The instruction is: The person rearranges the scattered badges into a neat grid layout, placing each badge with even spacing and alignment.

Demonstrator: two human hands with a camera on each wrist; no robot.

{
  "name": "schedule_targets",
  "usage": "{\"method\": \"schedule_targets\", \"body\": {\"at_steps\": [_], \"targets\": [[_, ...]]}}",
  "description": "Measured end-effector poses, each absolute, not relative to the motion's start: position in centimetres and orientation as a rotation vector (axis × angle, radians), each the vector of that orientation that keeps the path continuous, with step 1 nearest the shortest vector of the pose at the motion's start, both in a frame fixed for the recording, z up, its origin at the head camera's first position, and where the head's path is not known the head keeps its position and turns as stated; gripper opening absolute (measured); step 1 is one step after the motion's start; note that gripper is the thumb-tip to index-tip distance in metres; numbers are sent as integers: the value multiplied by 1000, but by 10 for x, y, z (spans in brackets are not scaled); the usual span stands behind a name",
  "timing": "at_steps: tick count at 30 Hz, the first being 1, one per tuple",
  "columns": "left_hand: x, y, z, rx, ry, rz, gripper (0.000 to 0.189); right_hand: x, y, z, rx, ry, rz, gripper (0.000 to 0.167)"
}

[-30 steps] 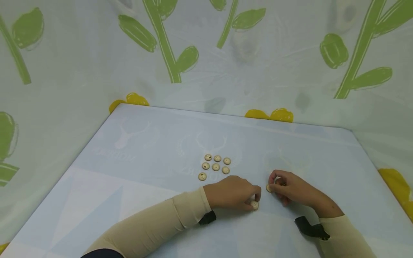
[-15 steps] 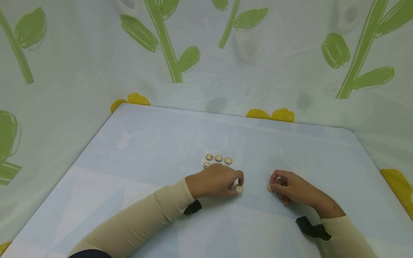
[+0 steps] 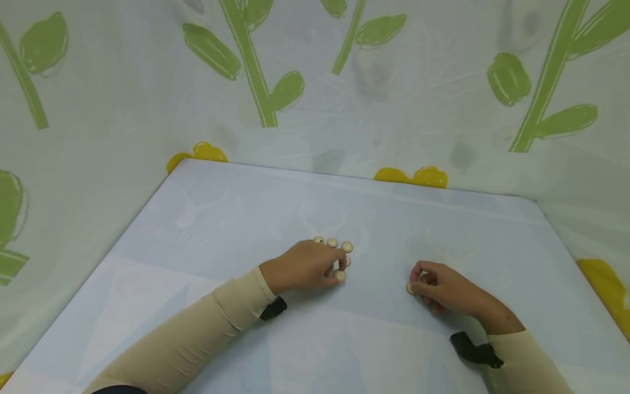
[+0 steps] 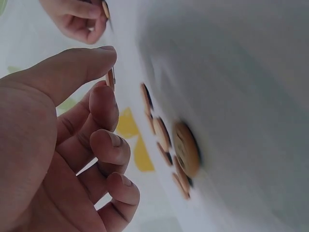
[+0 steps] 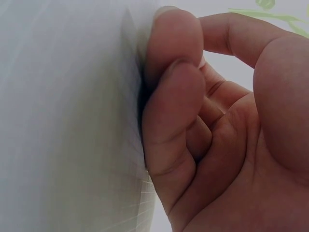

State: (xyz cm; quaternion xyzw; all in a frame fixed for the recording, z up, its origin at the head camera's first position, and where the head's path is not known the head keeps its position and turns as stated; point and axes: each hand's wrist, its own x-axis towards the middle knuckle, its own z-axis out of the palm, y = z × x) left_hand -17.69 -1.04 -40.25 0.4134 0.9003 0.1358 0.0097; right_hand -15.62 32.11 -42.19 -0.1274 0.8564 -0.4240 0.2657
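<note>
My left hand (image 3: 302,266) pinches a round wooden button (image 3: 339,276) between thumb and finger, just above the group of buttons on the table. In the left wrist view this button (image 4: 111,78) shows edge-on at the fingertips. Part of the group is hidden under the hand in the head view; a back row with a button (image 3: 332,242) in its middle stays visible. The left wrist view shows several lying flat, the nearest button (image 4: 186,148) largest. My right hand (image 3: 443,287) pinches another button (image 3: 409,288) low over the table; in the right wrist view the fingers hide it.
A pale, faintly patterned cloth covers the table (image 3: 236,202). Behind it hangs a white curtain (image 3: 418,109) with green leaves and yellow shapes. A dark strap (image 3: 474,350) hangs at the right wrist, another strap (image 3: 273,308) at the left.
My left hand has carried its button leftward and away from me, from near the right hand to the group, and now covers part of it. The right hand stays in place with its button.
</note>
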Motion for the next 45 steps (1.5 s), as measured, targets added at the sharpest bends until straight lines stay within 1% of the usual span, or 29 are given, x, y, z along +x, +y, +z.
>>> {"method": "schedule_targets", "body": {"at_steps": [7,18,28,36,45], "targets": [[-182,-22,-404,1225,2779,436,10,-156,320,-421,-329,2320,-1138,27],[-184,-29,-401,1213,2765,445,7,-154,320,-418,-318,2338,-1120,29],[-186,-29,-403,1218,2741,449,10,-154,324,-418,-429,2327,-1138,28],[-187,-30,-404,1169,2703,500,10,-154,321,-418,-447,2360,-1101,32],[-186,-46,-402,1033,2764,521,14,-152,320,-419,-446,2420,-1042,29]]}}
